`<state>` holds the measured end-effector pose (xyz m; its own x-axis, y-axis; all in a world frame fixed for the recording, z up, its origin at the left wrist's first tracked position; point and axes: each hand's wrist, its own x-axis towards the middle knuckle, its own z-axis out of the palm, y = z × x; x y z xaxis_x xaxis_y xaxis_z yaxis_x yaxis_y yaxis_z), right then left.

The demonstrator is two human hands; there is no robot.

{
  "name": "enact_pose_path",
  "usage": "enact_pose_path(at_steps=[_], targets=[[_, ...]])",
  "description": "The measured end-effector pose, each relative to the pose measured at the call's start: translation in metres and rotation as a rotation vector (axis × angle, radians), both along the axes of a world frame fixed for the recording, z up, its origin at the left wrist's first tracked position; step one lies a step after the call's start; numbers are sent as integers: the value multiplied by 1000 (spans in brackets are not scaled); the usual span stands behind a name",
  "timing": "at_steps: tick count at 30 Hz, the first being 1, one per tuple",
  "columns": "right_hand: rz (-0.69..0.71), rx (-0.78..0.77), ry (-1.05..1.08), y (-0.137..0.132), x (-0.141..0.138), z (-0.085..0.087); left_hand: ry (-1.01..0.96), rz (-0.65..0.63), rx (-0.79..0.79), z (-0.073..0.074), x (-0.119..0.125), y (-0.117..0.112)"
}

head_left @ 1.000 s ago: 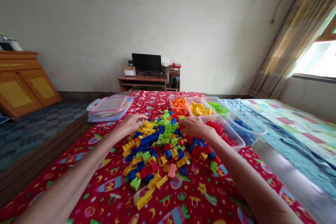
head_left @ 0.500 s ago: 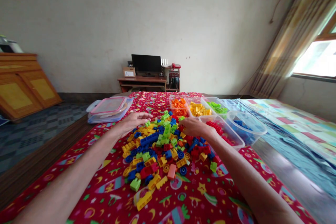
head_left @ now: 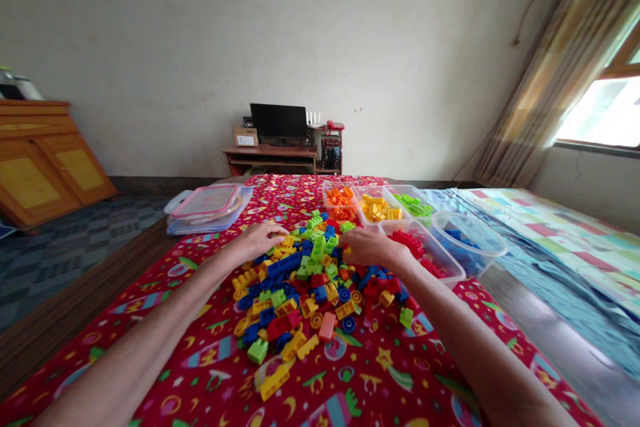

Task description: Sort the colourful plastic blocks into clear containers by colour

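A heap of mixed plastic building bricks in blue, yellow, green and red lies on the red patterned cloth. At the heap's far left edge is my left hand, its fingers curled in towards the thumb, with a yellow brick at the tips. My right hand reaches down into the far right side of the heap. Its fingers are bent and closed, and the hand itself hides most of what they touch; a bit of yellow shows by the fingertips.
Clear boxes hold orange bricks, yellow bricks, green bricks and red bricks. Blue bricks sit in a round clear tub at the right. Stacked lids lie at the far left. Beyond stands a desk with a monitor.
My left hand has come slightly nearer to me and its stretched fingers have curled in. My right hand has shifted a little left and down within the heap.
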<state>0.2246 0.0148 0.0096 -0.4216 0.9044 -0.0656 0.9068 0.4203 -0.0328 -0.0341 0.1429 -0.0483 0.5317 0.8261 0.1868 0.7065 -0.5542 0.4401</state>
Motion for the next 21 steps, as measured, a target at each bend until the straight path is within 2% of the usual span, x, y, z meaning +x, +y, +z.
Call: enact_pose_path(at_steps=[5, 11, 16, 21], targets=[[1, 35, 51, 4, 0, -5, 62, -63, 19, 2, 1, 1], [4, 170, 230, 17, 9, -12, 89, -146, 117, -9, 4, 9], [23, 112, 374, 22, 9, -12, 119, -139, 121, -9, 6, 7], [59, 15, 356, 15, 3, -5, 160, -118, 115, -3, 7, 1]])
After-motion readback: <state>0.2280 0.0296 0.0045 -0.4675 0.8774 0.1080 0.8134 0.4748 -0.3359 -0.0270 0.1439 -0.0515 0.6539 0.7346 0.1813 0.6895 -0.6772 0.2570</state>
